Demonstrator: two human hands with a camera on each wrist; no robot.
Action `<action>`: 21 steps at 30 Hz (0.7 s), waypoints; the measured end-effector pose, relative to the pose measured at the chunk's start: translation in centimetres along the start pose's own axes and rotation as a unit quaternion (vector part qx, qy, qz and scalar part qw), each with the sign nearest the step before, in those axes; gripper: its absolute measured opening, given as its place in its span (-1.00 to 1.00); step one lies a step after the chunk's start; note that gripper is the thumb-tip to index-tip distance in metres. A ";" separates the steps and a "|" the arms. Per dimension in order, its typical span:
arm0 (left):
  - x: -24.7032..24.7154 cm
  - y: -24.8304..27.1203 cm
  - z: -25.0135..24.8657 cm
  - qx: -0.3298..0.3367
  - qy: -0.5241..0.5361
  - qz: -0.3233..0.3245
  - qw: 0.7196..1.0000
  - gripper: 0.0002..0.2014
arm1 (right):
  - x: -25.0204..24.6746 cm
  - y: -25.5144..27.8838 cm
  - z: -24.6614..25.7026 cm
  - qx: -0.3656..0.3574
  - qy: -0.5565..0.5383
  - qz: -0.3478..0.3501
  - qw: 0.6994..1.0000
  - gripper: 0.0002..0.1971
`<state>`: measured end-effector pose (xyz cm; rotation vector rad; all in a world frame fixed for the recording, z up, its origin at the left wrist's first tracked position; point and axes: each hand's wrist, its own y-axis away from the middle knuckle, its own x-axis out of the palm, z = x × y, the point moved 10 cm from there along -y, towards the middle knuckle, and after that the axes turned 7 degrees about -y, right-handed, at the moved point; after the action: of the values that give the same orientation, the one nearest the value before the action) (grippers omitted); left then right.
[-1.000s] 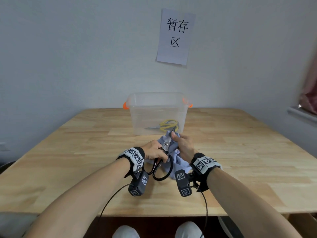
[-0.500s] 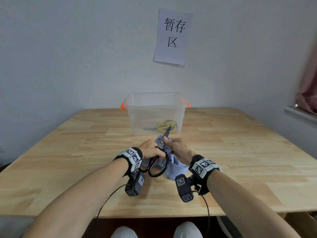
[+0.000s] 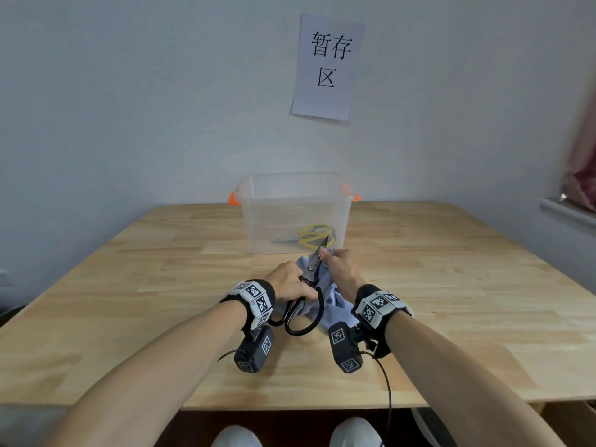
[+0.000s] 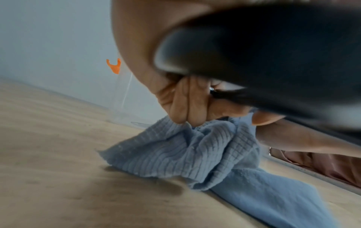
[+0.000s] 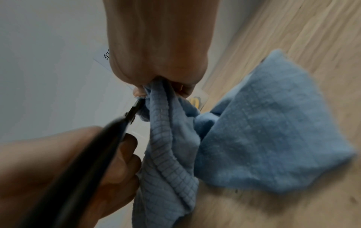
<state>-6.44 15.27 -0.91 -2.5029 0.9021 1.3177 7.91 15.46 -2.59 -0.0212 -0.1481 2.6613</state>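
Note:
My left hand (image 3: 292, 282) grips the black handles of a pair of scissors (image 3: 309, 287), whose blades point away toward the clear box. My right hand (image 3: 338, 267) pinches a light blue cloth (image 3: 332, 303) against the blades. In the right wrist view the cloth (image 5: 263, 131) is bunched in the right hand's fingers (image 5: 162, 74) and hangs down onto the wooden table, with the scissors (image 5: 109, 138) beside it. In the left wrist view the curled left fingers (image 4: 187, 101) sit just above the cloth (image 4: 195, 152); a dark scissor handle (image 4: 273, 61) fills the top.
A clear plastic box (image 3: 295, 211) with orange latches stands at the table's far middle, holding yellow-handled scissors (image 3: 314, 235). A paper sign (image 3: 327, 67) hangs on the wall above. The wooden table (image 3: 451, 285) has its front edge near my arms.
Both hands with the scissors and cloth shifted slightly left and away. The right hand slid along the blades toward the tip, and the blades now point up and to the right.

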 end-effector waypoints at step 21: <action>-0.2 0.5 0.8 -0.027 0.014 0.009 0.999 -0.75 | 0.6 -1.0 -0.5 0.041 -0.028 0.026 0.998 -0.67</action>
<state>-7.30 15.28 -1.17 -2.5659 0.9076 1.3342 7.86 16.66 -2.94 0.0774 -0.0578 2.7193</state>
